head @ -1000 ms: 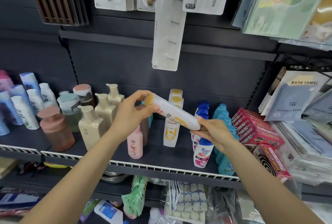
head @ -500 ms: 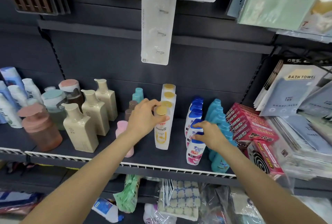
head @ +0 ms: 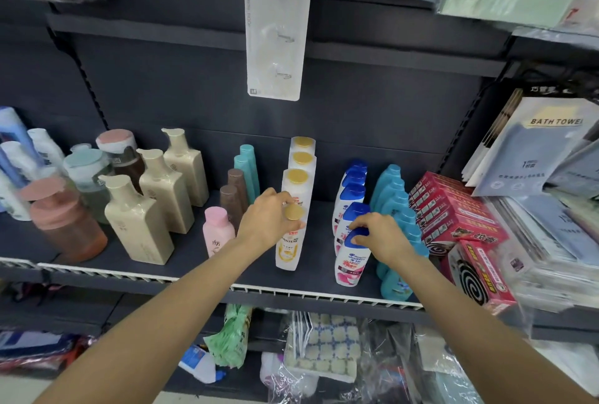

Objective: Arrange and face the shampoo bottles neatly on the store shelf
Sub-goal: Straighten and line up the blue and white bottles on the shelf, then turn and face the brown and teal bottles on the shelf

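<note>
At the store shelf [head: 194, 277], my left hand [head: 269, 219] curls round the neck of the front white shampoo bottle [head: 288, 248], just under its gold cap, while my right hand [head: 382, 235] pinches the blue cap of the front blue-capped bottle [head: 350, 261]. Both bottles stand upright at the head of their rows, near the shelf's front rail. I judge them light, stiff plastic, smooth and likely slippery, tall enough to tip; taking hold high near the cap suits turning the labels forward. Whether my left fingers fully close behind the bottle I cannot quite tell.
</note>
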